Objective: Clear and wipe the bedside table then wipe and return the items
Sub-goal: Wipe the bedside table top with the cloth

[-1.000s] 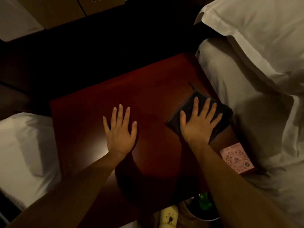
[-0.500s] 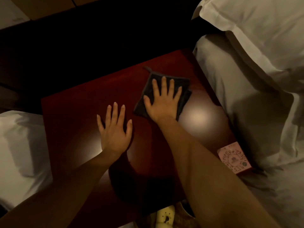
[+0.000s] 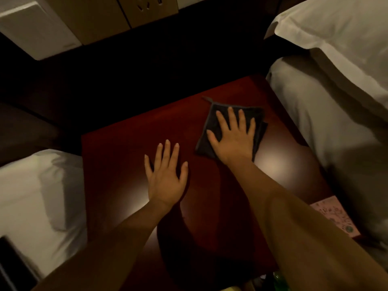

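Note:
The dark red bedside table (image 3: 117,156) fills the middle of the view. A dark folded cloth (image 3: 216,120) lies on its far right part, a small loop sticking out at its far corner. My right hand (image 3: 233,137) presses flat on the cloth, fingers spread. My left hand (image 3: 165,177) rests flat on the bare table top, left of the cloth and nearer to me, holding nothing. A pink patterned box (image 3: 333,217) sits at the table's near right corner, partly behind my right forearm.
A bed with white sheets (image 3: 336,133) and a pillow (image 3: 340,28) borders the table on the right. Another white bed (image 3: 37,196) lies on the left. A wall panel with sockets (image 3: 147,9) is at the back. A green item (image 3: 279,280) shows below the table's near edge.
My right hand slid the cloth from the table's right edge to the far middle, then slightly back to the right. My left hand stayed flat in place.

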Demonstrator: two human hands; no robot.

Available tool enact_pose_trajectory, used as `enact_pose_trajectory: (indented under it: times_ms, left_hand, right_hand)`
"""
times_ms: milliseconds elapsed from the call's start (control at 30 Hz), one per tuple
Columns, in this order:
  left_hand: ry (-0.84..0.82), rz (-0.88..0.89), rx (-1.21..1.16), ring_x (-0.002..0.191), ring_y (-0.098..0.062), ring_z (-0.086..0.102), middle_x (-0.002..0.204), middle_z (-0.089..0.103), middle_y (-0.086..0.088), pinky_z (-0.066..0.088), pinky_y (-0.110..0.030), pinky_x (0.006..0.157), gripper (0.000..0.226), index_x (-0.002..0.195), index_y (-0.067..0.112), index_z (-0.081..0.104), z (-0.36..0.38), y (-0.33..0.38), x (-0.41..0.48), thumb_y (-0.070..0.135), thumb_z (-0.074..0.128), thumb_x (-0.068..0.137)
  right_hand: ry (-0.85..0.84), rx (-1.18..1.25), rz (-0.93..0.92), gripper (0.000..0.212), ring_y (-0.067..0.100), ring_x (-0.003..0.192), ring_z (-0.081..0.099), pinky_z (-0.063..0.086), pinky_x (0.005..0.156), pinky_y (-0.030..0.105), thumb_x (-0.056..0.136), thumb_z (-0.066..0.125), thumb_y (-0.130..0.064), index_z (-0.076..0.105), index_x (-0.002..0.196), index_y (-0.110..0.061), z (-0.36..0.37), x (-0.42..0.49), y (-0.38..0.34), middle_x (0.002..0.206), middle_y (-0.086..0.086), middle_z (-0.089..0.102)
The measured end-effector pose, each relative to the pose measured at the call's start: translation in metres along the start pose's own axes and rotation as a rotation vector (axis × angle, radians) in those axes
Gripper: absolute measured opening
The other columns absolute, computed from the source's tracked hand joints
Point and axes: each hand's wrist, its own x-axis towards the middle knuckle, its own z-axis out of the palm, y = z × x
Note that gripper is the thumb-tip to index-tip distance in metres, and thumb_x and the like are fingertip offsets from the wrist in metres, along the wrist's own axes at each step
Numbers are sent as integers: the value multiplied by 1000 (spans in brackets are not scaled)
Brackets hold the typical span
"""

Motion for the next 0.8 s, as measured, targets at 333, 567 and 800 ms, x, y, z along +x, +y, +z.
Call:
enact_pose_trajectory:
  times_ms: [333,567,800]
  left_hand:
    - [-25,10,-5,148,-15,0,160,10,0,-4,-52,118,62,148,28,15,-2,-2,0,55,13,92]
    - [-26,23,-41,148,-16,0,160,11,-2,-5,-53,118,61,148,26,15,-2,-1,-2,53,17,94]
    - [-35,34,-49,148,-17,-1,160,9,-2,-7,-52,117,59,149,26,13,-2,-4,-2,51,22,96]
  right_hand:
    - [47,8,285,64,29,146,7,2,117,56,91,28,-58,17,147,-28,-9,-96,22,159,5,14]
    - [84,-23,346,65,32,145,16,8,116,57,90,27,-58,22,147,-26,-2,-150,11,156,7,23]
    - [65,-57,360,66,33,144,18,12,115,59,90,23,-57,19,147,-24,7,-188,-9,156,9,22]
